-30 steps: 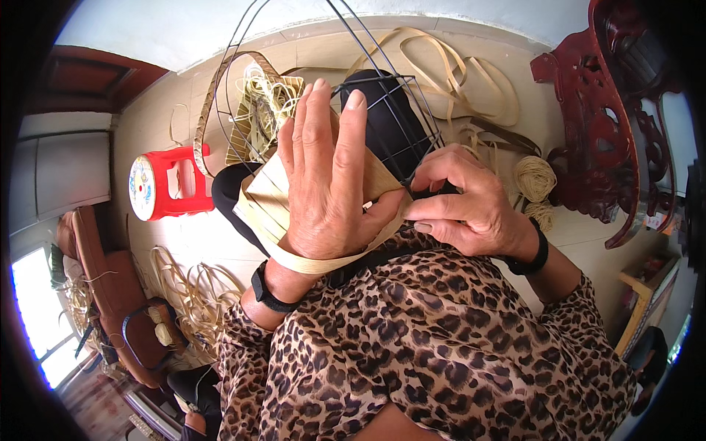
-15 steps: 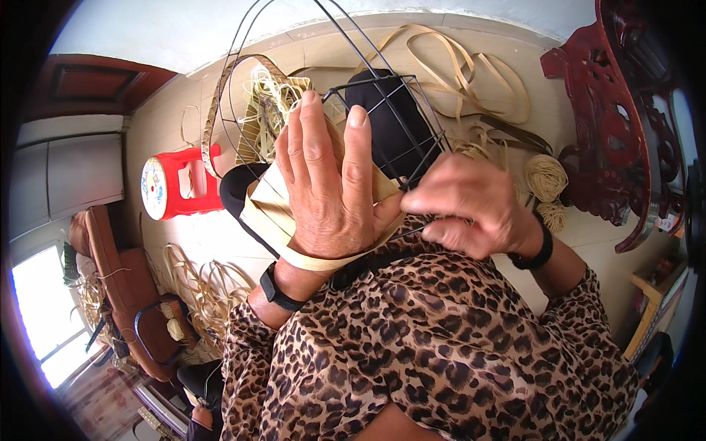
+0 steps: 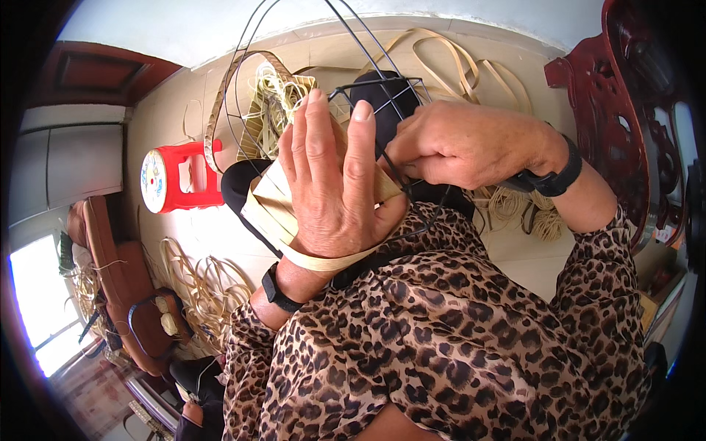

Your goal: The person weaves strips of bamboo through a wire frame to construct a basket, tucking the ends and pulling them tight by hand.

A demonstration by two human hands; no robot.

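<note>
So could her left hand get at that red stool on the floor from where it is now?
Probably not as things stand. The left hand is pressed flat on the pale strips against the wire frame, and the red stool lies on the floor beyond it, apart.

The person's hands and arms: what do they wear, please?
Both hands are bare. The left hand has a narrow black band on its wrist; the right hand has a wider black wristband. Short leopard-print sleeves cover the upper arms; no rings show.
</note>
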